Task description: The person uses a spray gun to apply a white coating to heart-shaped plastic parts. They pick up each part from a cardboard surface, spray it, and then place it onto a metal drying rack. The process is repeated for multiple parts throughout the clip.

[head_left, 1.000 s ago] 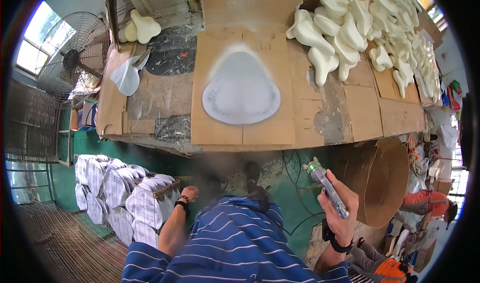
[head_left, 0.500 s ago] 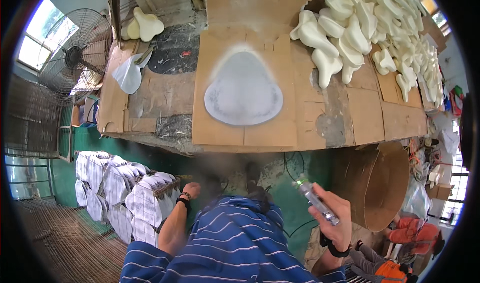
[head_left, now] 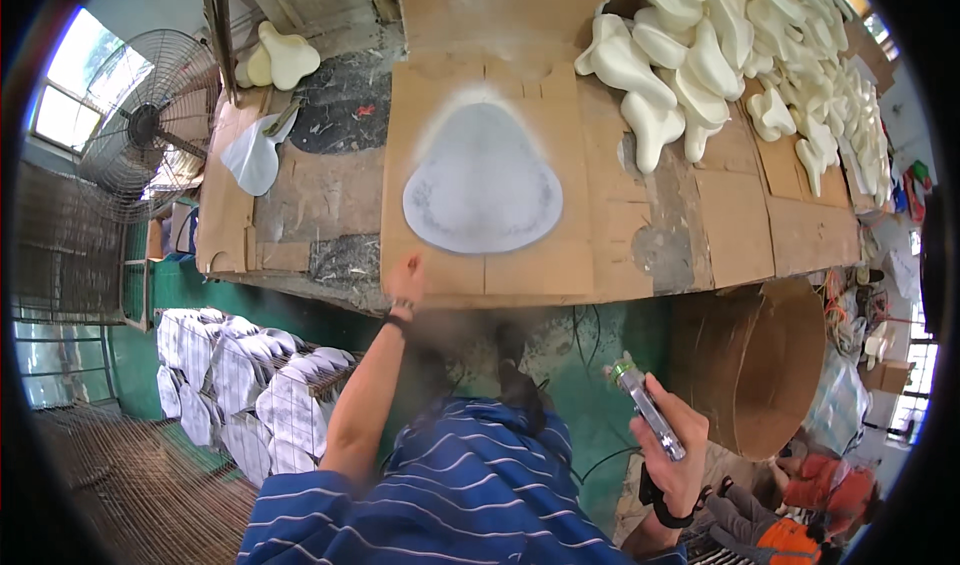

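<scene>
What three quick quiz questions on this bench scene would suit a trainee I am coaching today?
1. True or false: the right hand holds a spray tool.
2. What does the left hand touch: A the fan, B the cardboard sheet, C the white pile?
3. Fill in: the pile of white moulded pieces lies to the person's ____.

Key: 1 true. 2 B. 3 right.

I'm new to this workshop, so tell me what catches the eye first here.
A pale grey sprayed shape lies in the middle of the cardboard-covered bench, with the left hand touching the near edge of its cardboard sheet. A big heap of cream moulded pieces fills the bench's far right. Lower right, the right hand holds a spray gun.
</scene>
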The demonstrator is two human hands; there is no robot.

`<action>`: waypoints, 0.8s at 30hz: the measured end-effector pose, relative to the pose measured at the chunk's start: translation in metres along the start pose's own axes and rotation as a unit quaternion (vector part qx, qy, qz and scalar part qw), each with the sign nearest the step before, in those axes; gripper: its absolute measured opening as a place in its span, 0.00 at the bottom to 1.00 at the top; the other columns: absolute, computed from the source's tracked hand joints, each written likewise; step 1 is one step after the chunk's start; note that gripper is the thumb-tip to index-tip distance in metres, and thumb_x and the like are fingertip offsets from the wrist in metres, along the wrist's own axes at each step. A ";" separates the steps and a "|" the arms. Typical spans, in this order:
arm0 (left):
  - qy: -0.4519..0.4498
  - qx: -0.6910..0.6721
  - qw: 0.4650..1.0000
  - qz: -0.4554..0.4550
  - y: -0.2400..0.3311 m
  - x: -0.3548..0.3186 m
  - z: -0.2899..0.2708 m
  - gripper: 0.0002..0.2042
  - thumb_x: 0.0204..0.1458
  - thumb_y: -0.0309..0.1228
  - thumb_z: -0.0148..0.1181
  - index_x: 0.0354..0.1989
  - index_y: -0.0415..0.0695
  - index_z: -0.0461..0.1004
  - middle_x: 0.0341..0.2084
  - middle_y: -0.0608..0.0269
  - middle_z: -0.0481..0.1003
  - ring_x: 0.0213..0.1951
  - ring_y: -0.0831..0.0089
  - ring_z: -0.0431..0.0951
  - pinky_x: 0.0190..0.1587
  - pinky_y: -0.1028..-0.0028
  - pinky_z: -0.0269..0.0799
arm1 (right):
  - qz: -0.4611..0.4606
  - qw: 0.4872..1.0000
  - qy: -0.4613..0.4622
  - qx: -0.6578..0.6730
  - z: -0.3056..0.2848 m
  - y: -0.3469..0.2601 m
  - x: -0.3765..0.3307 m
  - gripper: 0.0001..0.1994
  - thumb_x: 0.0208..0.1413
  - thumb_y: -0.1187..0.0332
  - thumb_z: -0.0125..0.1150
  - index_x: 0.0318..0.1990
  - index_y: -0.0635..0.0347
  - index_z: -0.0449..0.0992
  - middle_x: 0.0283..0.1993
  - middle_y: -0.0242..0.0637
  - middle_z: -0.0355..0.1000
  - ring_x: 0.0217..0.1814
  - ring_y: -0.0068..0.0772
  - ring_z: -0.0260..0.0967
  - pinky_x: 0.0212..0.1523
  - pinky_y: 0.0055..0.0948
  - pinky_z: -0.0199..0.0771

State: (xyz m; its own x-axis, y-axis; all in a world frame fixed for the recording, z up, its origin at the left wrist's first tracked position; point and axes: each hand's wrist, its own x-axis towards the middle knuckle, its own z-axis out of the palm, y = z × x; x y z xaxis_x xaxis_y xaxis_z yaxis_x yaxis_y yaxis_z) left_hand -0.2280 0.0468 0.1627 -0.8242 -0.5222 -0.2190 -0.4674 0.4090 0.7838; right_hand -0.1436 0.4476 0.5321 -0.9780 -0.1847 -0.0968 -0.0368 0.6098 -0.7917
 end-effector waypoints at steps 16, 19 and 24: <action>0.086 0.233 0.968 -0.035 0.047 0.049 0.020 0.15 0.41 0.37 0.69 0.39 0.52 0.77 0.37 0.61 0.77 0.42 0.59 0.77 0.45 0.61 0.72 | -0.042 0.996 -0.031 0.070 -0.012 0.012 0.012 0.27 0.42 0.78 0.69 0.55 0.65 0.73 0.31 0.43 0.73 0.29 0.33 0.69 0.33 0.25 0.68; 0.090 0.231 0.968 -0.043 0.047 0.049 0.020 0.15 0.41 0.37 0.69 0.39 0.52 0.77 0.37 0.61 0.77 0.43 0.59 0.77 0.45 0.61 0.73 | -0.065 0.995 -0.047 0.063 -0.016 0.015 0.023 0.28 0.42 0.78 0.69 0.55 0.65 0.73 0.31 0.42 0.73 0.28 0.33 0.68 0.32 0.25 0.67; 0.099 0.243 0.964 -0.047 0.052 0.047 0.020 0.15 0.40 0.36 0.69 0.38 0.52 0.77 0.37 0.60 0.77 0.42 0.59 0.77 0.45 0.60 0.72 | -0.113 0.992 -0.002 0.049 -0.017 0.022 0.047 0.29 0.42 0.78 0.68 0.57 0.65 0.72 0.32 0.43 0.73 0.29 0.34 0.69 0.33 0.26 0.68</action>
State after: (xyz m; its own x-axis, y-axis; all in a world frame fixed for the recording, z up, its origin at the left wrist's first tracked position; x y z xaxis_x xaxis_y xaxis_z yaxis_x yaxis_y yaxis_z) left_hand -0.2974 0.0589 0.1814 -0.7159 -0.6873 -0.1233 -0.6718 0.6299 0.3897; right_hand -0.1935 0.4651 0.5208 -0.9458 -0.3125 0.0879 -0.2356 0.4746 -0.8481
